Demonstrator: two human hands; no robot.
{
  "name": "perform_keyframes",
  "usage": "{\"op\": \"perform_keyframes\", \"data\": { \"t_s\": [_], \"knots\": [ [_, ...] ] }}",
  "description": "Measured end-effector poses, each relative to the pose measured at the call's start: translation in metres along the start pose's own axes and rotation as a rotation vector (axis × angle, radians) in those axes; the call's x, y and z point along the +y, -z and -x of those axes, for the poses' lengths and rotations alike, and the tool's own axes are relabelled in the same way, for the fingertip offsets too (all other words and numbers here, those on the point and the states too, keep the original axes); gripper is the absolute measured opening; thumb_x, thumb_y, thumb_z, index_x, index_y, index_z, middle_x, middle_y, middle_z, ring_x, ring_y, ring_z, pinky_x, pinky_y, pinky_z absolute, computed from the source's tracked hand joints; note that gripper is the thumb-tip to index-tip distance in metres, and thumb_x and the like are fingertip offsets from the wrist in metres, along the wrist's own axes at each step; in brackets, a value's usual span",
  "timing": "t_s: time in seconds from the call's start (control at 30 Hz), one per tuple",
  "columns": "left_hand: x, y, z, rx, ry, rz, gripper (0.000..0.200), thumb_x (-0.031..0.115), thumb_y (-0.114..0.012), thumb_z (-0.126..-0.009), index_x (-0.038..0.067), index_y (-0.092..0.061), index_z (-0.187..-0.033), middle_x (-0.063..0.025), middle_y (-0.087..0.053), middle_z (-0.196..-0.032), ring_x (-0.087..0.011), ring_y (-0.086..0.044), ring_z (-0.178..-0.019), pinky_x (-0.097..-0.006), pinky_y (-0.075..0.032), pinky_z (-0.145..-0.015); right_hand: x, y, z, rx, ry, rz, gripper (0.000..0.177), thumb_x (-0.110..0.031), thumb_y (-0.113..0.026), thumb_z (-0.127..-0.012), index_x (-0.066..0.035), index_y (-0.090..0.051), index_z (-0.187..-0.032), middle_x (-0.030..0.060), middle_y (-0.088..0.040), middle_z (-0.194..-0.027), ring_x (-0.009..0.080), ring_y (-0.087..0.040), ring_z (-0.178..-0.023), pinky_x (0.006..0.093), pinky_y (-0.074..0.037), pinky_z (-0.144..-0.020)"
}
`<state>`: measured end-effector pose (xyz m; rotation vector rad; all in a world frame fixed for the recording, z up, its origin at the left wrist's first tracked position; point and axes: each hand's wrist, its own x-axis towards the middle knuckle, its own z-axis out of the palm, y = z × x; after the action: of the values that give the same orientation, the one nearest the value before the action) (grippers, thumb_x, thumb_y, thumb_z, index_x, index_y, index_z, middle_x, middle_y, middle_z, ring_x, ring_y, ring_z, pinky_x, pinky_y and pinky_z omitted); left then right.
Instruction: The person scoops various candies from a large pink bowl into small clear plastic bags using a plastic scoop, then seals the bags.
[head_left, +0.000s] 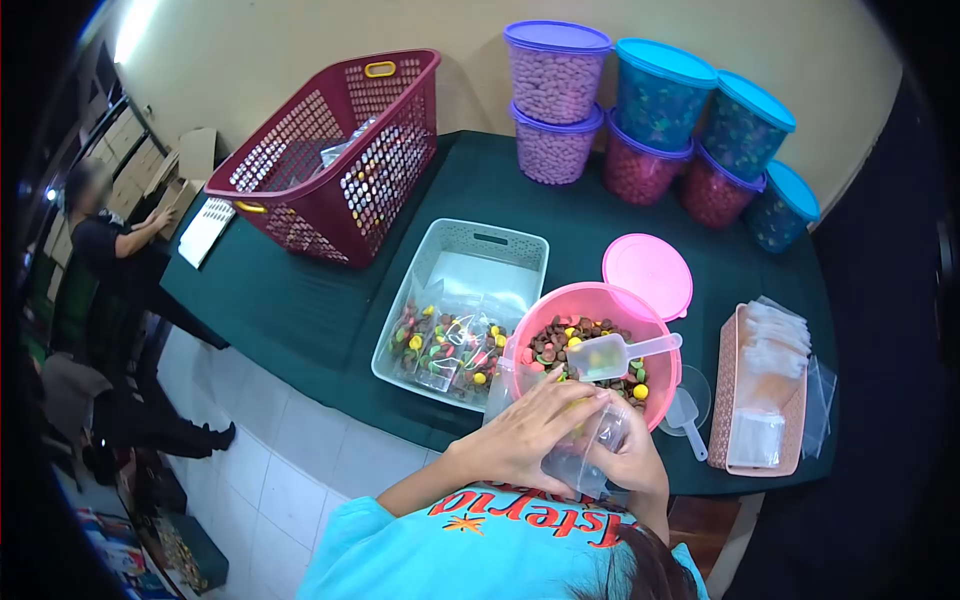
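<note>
Close to my body, my left hand (pixel 528 425) and my right hand (pixel 632 458) are closed round a clear plastic bag (pixel 598 440). A few coloured pieces seem to show through its upper part, partly hidden by my fingers. Just beyond the hands stands a pink tub (pixel 672 355) of brown, yellow, green and pink candies (pixel 548 345). A translucent scoop (pixel 600 357) lies across the candies, its handle over the right rim. To the left, a pale grey-green basket (pixel 425 255) holds filled clear bags (pixel 445 350) of the same candies.
Right of the tub are another scoop (pixel 684 412) on a clear disc and a pink basket (pixel 715 440) of plastic bags. A pink lid (pixel 648 275) lies behind. Lidded tubs (pixel 560 75) and a maroon laundry basket (pixel 385 200) stand farther back. Other people (pixel 110 240) are at left.
</note>
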<state>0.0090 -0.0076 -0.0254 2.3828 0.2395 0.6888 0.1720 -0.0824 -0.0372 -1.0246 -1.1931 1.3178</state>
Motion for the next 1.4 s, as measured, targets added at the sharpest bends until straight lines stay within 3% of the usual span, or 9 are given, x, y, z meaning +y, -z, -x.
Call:
{"op": "perform_keyframes", "data": {
  "t_s": [0.2, 0.47, 0.57, 0.63, 0.8, 0.93, 1.0, 1.23, 1.4],
  "knots": [
    [-0.005, -0.004, 0.011, 0.091, -0.009, -0.046, 0.082, 0.025, -0.078, -0.049, 0.006, -0.044, -0.122, -0.012, -0.047, -0.112, -0.0284, -0.046, -0.101, -0.0417, -0.036, -0.087, -0.005, -0.006, 0.007, 0.122, -0.035, 0.06, 0.026, 0.002, -0.055, -0.072, -0.001, -0.043, -0.095, 0.0029, -0.056, -0.083, 0.005, -0.052, -0.074, 0.021, -0.042, -0.061],
    [-0.004, 0.0, 0.017, 0.155, 0.021, -0.034, 0.075, 0.032, -0.078, -0.052, 0.008, -0.051, -0.116, -0.0082, -0.052, -0.107, -0.0261, -0.049, -0.096, -0.0387, -0.038, -0.082, -0.008, 0.013, 0.012, -0.066, 0.04, 0.258, 0.045, -0.008, -0.067, -0.07, -0.001, -0.044, -0.108, 0.0037, -0.051, -0.08, 0.0097, -0.051, -0.076, 0.0257, -0.041, -0.069],
    [-0.01, 0.002, 0.025, 0.179, 0.056, -0.025, 0.076, 0.038, -0.078, -0.051, 0.007, -0.053, -0.115, -0.0083, -0.053, -0.105, -0.0254, -0.05, -0.095, -0.0376, -0.038, -0.082, -0.018, 0.03, -0.001, 0.122, 0.113, 0.368, 0.037, -0.015, -0.062, -0.075, -0.003, -0.047, -0.106, 0.0073, -0.051, -0.088, 0.0165, -0.05, -0.088, 0.0312, -0.039, -0.079],
    [-0.017, 0.001, 0.031, 0.185, 0.053, -0.025, 0.078, 0.039, -0.079, -0.049, 0.007, -0.053, -0.115, -0.0086, -0.054, -0.103, -0.0257, -0.051, -0.094, -0.037, -0.039, -0.081, -0.02, 0.04, -0.019, 0.301, 0.225, 1.041, 0.035, -0.017, -0.059, -0.074, -0.004, -0.049, -0.104, 0.0106, -0.052, -0.094, 0.0233, -0.046, -0.097, 0.0358, -0.033, -0.087],
    [-0.021, 0.006, 0.04, 0.16, 0.13, 0.045, 0.081, 0.034, -0.081, -0.049, 0.0, -0.05, -0.116, -0.0135, -0.053, -0.11, -0.0281, -0.051, -0.096, -0.0368, -0.04, -0.082, 0.007, 0.064, -0.049, 0.258, 0.162, 1.659, 0.028, -0.018, -0.061, -0.071, -0.006, -0.055, -0.095, 0.0081, -0.055, -0.091, 0.0235, -0.047, -0.097, 0.0472, -0.019, -0.094],
    [-0.02, 0.016, 0.045, 0.183, 0.177, 0.106, 0.084, 0.032, -0.081, -0.048, -0.003, -0.047, -0.117, -0.0176, -0.05, -0.114, -0.0284, -0.051, -0.1, -0.0368, -0.039, -0.086, 0.004, 0.069, -0.059, 0.102, 0.201, 1.587, 0.02, -0.013, -0.058, -0.072, -0.006, -0.057, -0.09, 0.0053, -0.055, -0.083, 0.0204, -0.05, -0.09, 0.0458, -0.02, -0.094],
    [-0.021, 0.018, 0.047, 0.19, 0.198, 0.108, 0.085, 0.032, -0.081, -0.049, -0.003, -0.046, -0.118, -0.0176, -0.05, -0.114, -0.0287, -0.05, -0.101, -0.0372, -0.039, -0.087, -0.003, 0.068, -0.069, 0.306, 0.363, 1.66, 0.018, -0.008, -0.057, -0.071, -0.007, -0.057, -0.089, 0.0033, -0.055, -0.08, 0.0174, -0.052, -0.087, 0.0451, -0.021, -0.093],
    [-0.021, 0.013, 0.052, 0.15, 0.237, 0.134, 0.089, 0.034, -0.08, -0.051, -0.002, -0.04, -0.123, -0.019, -0.048, -0.116, -0.0304, -0.049, -0.105, -0.0381, -0.037, -0.089, 0.025, 0.071, -0.1, 0.24, 0.256, 1.969, 0.019, -0.005, -0.056, -0.069, -0.009, -0.056, -0.087, 0.0034, -0.058, -0.082, 0.0165, -0.053, -0.09, 0.0447, -0.022, -0.094],
    [-0.017, 0.009, 0.055, 0.131, 0.289, 0.113, 0.088, 0.033, -0.079, -0.053, -0.001, -0.039, -0.124, -0.0189, -0.046, -0.12, -0.0313, -0.047, -0.108, -0.0386, -0.036, -0.091, 0.025, 0.07, -0.091, 0.177, 0.287, 1.749, 0.016, -0.004, -0.056, -0.069, -0.007, -0.056, -0.085, 0.0055, -0.06, -0.076, 0.0199, -0.055, -0.087, 0.0458, -0.024, -0.094]
  ]
}}
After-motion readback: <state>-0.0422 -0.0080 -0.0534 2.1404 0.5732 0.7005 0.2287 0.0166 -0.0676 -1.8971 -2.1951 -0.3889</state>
